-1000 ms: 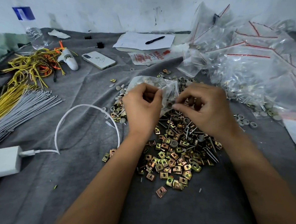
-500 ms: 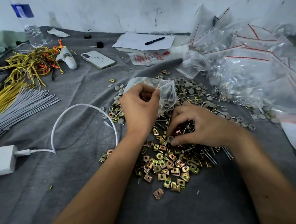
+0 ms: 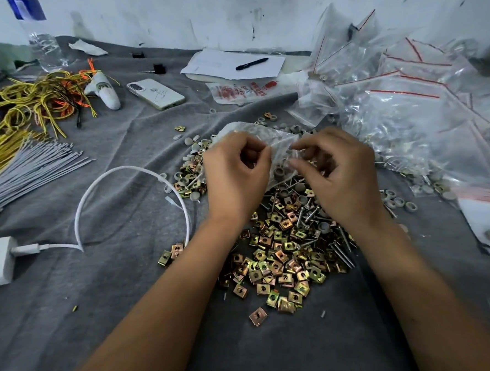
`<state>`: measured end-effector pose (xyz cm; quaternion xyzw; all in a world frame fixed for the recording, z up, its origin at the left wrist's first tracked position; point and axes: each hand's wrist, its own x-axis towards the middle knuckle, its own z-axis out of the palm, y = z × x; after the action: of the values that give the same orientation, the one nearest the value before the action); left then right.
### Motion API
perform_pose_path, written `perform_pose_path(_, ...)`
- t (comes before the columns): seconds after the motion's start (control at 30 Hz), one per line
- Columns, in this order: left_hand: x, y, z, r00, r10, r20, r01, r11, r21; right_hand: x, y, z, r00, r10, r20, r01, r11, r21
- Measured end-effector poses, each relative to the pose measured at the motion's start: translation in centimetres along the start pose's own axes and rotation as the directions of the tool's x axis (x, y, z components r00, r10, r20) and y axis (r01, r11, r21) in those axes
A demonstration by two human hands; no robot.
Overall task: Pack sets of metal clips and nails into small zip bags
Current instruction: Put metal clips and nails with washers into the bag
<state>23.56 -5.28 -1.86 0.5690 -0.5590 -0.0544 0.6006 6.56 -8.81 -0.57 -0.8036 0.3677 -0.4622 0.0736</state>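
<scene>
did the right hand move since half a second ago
Yes. The right hand has come up off the pile of metal clips, away from the person, to the small bag that the left hand holds.

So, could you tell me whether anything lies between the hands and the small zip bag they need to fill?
Nothing visible does. The left hand and the right hand both already pinch the small zip bag, held just above the pile of metal clips and nails.
</scene>
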Motion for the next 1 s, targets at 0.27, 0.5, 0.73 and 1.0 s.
perform_pose_path(0.27, 0.4, -0.2, -0.3, 0.987, -0.154, -0.056, 0.151, 0.987, -0.046, -0.3, 0.2, 0.6, 0.966, 0.118, 0.232, -0.083, 0.984, -0.158)
perform_pose_path(0.5, 0.6, -0.2, -0.4, 0.971, -0.219, -0.092, 0.215, 0.975, -0.051, -0.3, 0.2, 1.0, 0.889, 0.186, 0.418, -0.042, 0.943, -0.331)
perform_pose_path(0.73, 0.8, -0.3, -0.4, 0.954, -0.287, -0.087, 0.282, 0.957, -0.073, -0.4, -0.1, 1.0, 0.911, 0.197, 0.362, -0.108, 0.962, -0.251)
perform_pose_path(1.0, 0.6, -0.3, -0.3, 0.969, -0.246, -0.008, 0.245, 0.969, -0.037, -0.3, -1.2, 0.4, 0.998, 0.059, 0.01, -0.06, 0.996, 0.059)
